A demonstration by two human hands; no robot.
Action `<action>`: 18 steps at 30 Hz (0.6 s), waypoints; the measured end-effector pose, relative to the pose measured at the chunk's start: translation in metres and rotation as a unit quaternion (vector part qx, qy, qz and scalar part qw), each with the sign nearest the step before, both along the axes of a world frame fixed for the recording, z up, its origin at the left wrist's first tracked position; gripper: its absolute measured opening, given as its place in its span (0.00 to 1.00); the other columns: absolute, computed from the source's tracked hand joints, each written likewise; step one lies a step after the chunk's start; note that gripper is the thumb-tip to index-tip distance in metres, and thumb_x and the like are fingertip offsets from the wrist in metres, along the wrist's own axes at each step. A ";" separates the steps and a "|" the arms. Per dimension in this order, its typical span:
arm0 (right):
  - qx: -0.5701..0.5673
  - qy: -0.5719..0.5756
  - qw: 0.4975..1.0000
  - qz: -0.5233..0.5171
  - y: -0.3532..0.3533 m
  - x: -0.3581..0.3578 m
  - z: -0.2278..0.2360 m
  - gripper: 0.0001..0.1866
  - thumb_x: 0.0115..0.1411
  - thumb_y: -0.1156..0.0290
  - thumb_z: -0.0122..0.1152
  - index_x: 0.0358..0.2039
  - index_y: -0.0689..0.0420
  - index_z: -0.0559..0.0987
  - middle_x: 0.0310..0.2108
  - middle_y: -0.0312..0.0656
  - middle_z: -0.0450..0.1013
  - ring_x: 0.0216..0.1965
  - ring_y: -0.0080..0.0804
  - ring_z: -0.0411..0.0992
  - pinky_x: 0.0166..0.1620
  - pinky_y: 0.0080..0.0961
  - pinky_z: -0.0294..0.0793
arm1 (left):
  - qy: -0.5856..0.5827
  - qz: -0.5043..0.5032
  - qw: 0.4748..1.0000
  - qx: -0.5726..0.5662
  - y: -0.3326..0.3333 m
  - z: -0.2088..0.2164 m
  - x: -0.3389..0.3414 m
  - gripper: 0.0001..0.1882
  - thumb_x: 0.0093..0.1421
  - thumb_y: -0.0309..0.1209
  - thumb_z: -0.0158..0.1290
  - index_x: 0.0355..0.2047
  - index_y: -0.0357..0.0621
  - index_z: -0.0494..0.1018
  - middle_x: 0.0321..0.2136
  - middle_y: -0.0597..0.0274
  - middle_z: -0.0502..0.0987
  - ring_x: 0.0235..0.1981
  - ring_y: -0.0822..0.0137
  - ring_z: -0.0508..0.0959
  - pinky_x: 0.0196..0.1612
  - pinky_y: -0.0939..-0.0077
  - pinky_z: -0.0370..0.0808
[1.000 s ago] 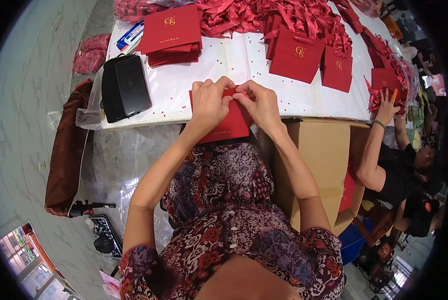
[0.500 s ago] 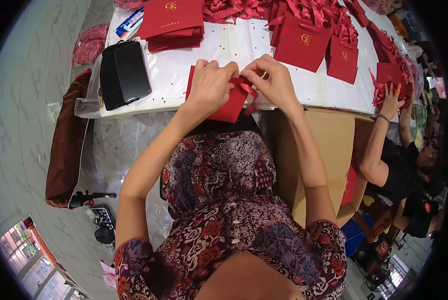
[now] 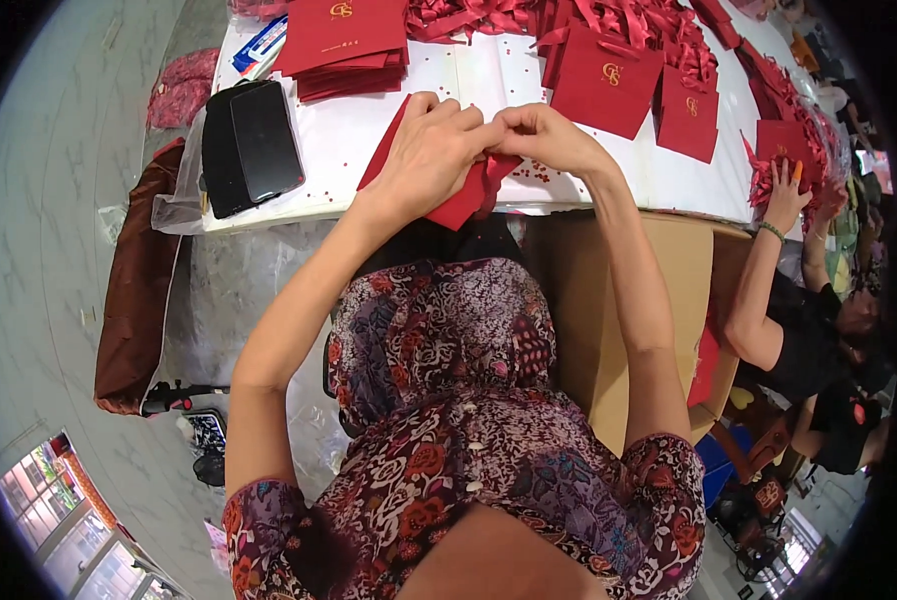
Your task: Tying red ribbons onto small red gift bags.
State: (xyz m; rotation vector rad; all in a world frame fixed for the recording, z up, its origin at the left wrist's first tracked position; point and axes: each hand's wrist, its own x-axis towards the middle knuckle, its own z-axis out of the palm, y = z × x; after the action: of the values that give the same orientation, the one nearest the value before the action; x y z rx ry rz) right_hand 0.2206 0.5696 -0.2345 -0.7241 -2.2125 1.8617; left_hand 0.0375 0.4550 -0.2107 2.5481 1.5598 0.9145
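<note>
A red paper gift bag [image 3: 459, 207] lies tilted over the table's near edge, partly covered by my left hand [image 3: 431, 150]. The left fingers are closed on its upper part. My right hand [image 3: 554, 140] meets the left fingertips in a pinch at the bag's top, where a glossy red ribbon [image 3: 502, 168] shows. The pinched end itself is hidden by the fingers. Small red paper dots [image 3: 534, 172] lie scattered on the white tabletop [image 3: 344, 135] around the bag.
A stack of red bags [image 3: 344, 50] stands far left, near a black phone [image 3: 266, 140] on a dark pouch. Ribboned red bags [image 3: 606, 85] lie far right. An open cardboard box [image 3: 659, 300] stands below the edge. Another person's hand [image 3: 787, 200] touches red bags at right.
Both hands have shifted slightly away from me and drawn together, and the bag has tilted with them. More red dots show beside the bag, near my right hand.
</note>
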 end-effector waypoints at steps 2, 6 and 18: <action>-0.061 0.004 0.998 -0.031 0.000 -0.003 -0.007 0.08 0.61 0.75 0.57 0.37 0.65 0.80 0.30 0.32 0.77 0.30 0.15 0.70 0.37 0.16 0.71 | -0.005 0.007 1.000 -0.010 0.000 0.001 0.000 0.07 0.53 0.28 0.58 0.33 0.48 0.73 0.27 0.65 0.75 0.33 0.62 0.73 0.46 0.64 0.62; -0.031 -0.032 0.996 -0.071 -0.007 -0.015 -0.018 0.08 0.60 0.73 0.59 0.35 0.64 0.81 0.28 0.32 0.77 0.28 0.15 0.70 0.34 0.15 0.70 | -0.026 0.023 0.997 -0.071 -0.002 0.000 -0.009 0.06 0.54 0.30 0.59 0.31 0.48 0.73 0.25 0.65 0.76 0.31 0.62 0.74 0.46 0.65 0.61; 0.161 0.020 0.941 -0.297 -0.028 0.029 -0.023 0.16 0.57 0.60 0.66 0.35 0.62 0.82 0.26 0.41 0.76 0.28 0.28 0.73 0.35 0.26 0.73 | -0.093 0.121 0.981 -0.124 -0.004 -0.004 -0.015 0.08 0.53 0.32 0.61 0.31 0.47 0.74 0.23 0.64 0.77 0.29 0.62 0.75 0.47 0.66 0.60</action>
State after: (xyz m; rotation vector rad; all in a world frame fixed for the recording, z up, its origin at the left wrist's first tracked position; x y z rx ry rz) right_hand 0.2498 0.5413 -0.2577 -1.1120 -1.9053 1.1791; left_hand 0.0220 0.4510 -0.2151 2.0772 1.8206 0.8810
